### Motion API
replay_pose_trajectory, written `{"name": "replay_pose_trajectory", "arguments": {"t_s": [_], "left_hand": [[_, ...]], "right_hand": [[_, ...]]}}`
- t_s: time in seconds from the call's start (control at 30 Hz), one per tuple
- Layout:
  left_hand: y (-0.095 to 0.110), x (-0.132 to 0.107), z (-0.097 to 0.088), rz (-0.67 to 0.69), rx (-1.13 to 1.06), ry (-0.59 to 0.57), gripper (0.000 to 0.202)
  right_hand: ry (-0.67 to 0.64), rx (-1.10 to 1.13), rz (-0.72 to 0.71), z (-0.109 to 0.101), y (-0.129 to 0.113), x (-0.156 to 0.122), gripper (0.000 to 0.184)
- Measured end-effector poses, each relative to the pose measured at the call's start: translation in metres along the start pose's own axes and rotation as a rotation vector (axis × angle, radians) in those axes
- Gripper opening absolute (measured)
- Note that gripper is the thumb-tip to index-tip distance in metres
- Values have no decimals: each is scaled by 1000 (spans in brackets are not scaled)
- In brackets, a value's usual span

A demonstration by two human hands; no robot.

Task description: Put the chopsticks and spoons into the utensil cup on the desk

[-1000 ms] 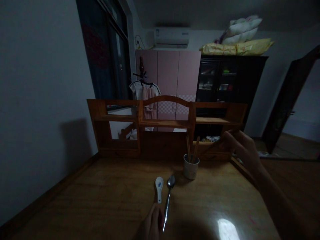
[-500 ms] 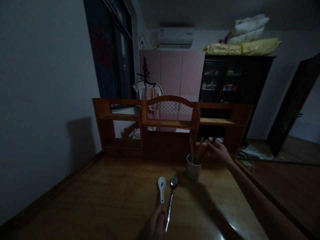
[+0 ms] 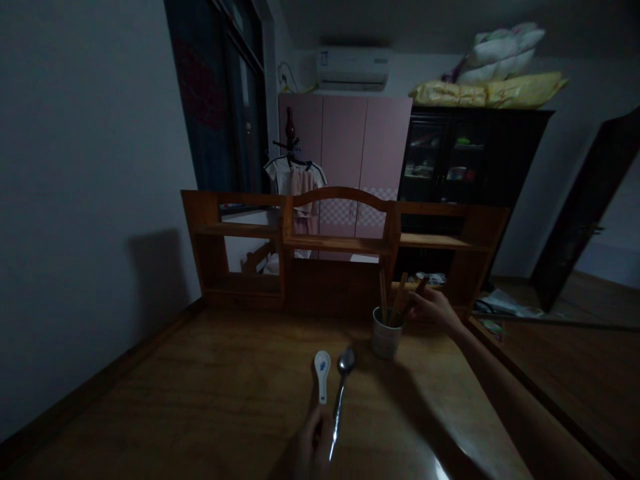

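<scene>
Newly reaching cup [image 3: 385,343] at one o'clock from left hand [image 3: 314,443], pinching chopsticks [image 3: 423,285] in grip of right hand [image 3: 434,310] | seemingly adding to standing sticks [image 3: 402,290] inside | cannot tell left grip's hold, curled at six o'clock of white spoon [image 3: 323,364]

The person's bare left hand [image 3: 317,435] lay dimly lit and curled at six o'clock. Their bare right hand [image 3: 436,309] was pinched at four o'clock, its slender bare forearm [image 3: 505,393] slanting in from between four and five.
</scene>
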State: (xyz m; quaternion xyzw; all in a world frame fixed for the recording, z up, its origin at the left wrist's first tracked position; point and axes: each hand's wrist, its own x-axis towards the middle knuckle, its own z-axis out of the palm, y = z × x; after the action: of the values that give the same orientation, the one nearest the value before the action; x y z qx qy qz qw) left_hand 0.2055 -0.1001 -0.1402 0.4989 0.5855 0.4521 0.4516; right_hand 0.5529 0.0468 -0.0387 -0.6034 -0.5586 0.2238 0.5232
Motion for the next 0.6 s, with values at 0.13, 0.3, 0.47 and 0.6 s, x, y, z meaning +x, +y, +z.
{"name": "replay_pose_trajectory", "arguments": {"t_s": [0.13, 0.3, 0.47, 0.6], "left_hand": [[4, -2, 0, 44, 15, -28, 25], [1, -3, 2, 35, -9, 11, 27], [-4, -1, 4, -16, 39, 40, 30], [-6, 0, 3, 11, 49, 33, 28]], "right_hand": [[-31, -7, 29, 3, 2, 0, 30], [-17, -58, 60, 5, 2, -2, 34], [280, -167, 36, -4, -8, -14, 50], [706, -158, -185, -6, -26, -39, 53]]}}
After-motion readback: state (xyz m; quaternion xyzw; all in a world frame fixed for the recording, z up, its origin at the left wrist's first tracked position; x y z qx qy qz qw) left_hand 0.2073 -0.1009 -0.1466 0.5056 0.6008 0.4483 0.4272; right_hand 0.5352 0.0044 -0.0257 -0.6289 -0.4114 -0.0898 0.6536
